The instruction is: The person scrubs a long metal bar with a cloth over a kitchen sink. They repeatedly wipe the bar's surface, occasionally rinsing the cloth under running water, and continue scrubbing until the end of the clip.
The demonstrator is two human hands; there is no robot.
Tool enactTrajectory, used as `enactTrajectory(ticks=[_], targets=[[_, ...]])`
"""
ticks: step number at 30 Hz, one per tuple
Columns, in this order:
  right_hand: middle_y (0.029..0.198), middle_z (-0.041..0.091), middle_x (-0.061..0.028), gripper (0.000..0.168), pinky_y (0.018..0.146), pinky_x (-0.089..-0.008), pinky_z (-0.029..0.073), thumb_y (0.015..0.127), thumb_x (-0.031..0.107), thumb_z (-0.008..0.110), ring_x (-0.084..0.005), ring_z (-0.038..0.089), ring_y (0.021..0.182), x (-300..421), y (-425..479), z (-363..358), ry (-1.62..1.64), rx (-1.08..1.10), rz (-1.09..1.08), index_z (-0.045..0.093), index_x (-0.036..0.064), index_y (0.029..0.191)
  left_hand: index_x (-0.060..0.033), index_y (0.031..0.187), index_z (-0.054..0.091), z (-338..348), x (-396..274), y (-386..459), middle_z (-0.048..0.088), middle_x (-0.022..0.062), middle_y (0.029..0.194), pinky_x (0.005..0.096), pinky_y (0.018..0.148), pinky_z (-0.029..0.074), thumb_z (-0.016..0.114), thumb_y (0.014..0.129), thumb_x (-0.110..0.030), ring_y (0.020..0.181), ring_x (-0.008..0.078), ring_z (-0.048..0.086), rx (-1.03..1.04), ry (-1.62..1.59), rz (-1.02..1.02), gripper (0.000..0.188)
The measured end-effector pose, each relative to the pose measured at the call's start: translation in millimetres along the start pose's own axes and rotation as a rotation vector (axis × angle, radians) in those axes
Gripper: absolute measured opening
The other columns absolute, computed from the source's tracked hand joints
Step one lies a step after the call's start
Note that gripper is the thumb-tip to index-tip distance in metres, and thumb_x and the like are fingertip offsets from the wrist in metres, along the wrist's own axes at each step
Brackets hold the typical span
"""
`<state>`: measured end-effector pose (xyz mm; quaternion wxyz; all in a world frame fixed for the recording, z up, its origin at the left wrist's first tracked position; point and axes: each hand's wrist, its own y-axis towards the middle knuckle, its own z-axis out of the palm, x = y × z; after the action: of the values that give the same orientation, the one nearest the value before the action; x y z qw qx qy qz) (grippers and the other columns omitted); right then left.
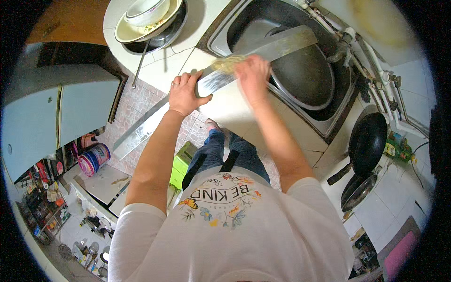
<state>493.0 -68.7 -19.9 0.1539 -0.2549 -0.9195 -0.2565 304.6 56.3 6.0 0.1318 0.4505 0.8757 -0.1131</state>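
A long flat metal panel (pixel 215 83) lies slantwise across the counter edge, one end over the sink (pixel 216 46) and the other out over the floor. My left hand (pixel 185 92) grips the panel near its middle, fingers over the far edge and thumb on the near side. My right hand (pixel 253 77), blurred, presses a yellowish scrubbing pad (pixel 228 63) on the panel's upper face. Beneath the panel's far end, a large dark round pan (pixel 303 77) rests in the sink.
Stacked bowls (pixel 148 14) stand on the counter, with a metal utensil handle (pixel 141 65) jutting over its edge. White pipes (pixel 370 67) run along the wall by the sink. Black frying pans (pixel 368 144) are at the right. A plastic tub (pixel 93 159) sits at the left.
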Motion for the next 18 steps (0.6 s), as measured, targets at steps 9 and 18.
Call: enactTrajectory(ticks=[9,18], targets=[[0.099,0.056,-0.0098,0.009,0.084,-0.0425,0.041,0.080,0.017,0.061,-0.0301,0.050,0.094,31,-19,24,-0.065,0.009,0.008,0.060,0.009,0.084,-0.0158,0.131,0.052,5,-3,0,0.055,0.0109,0.111,0.0445,0.094,0.040,0.075,0.064,-0.046,0.104,0.0337,0.050,-0.054,-0.001,0.022,0.078],[0.098,0.054,-0.0060,0.011,0.085,-0.0422,0.044,0.075,0.019,0.060,-0.0272,0.050,0.097,26,-15,27,0.096,0.074,-0.305,0.060,0.011,0.082,-0.0085,0.130,0.050,9,10,1,0.054,0.0145,0.112,0.0442,0.092,0.040,0.078,0.062,-0.047,0.100,0.0355,0.049,-0.021,0.031,0.060,0.084]])
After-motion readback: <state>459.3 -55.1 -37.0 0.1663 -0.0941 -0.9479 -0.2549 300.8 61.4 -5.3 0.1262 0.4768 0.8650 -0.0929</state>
